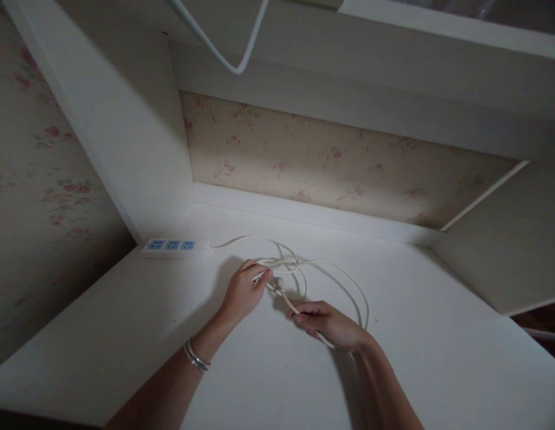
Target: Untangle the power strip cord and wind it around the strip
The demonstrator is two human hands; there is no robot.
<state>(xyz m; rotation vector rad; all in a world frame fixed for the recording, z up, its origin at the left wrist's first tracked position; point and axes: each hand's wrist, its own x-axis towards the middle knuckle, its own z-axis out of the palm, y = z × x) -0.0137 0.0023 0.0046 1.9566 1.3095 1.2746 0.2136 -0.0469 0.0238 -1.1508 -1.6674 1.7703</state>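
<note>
The 2 forearms (382, 379) are bare, the left wrist (211, 335) wearing a silver bangle (196, 356).

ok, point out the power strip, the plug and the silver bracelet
Three-outlet power strip (172, 245): head view, on its middle blue outlet.
Power plug (278, 284): head view, on its pale body.
Silver bracelet (196, 359): head view, on its band.

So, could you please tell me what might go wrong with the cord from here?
The loops of the cord cross one another, so they might tangle. The plug is close to those loops, between the left hand and right hand, and could snag. The cord also runs to the strip, so a hard tug may drag that along.
</note>
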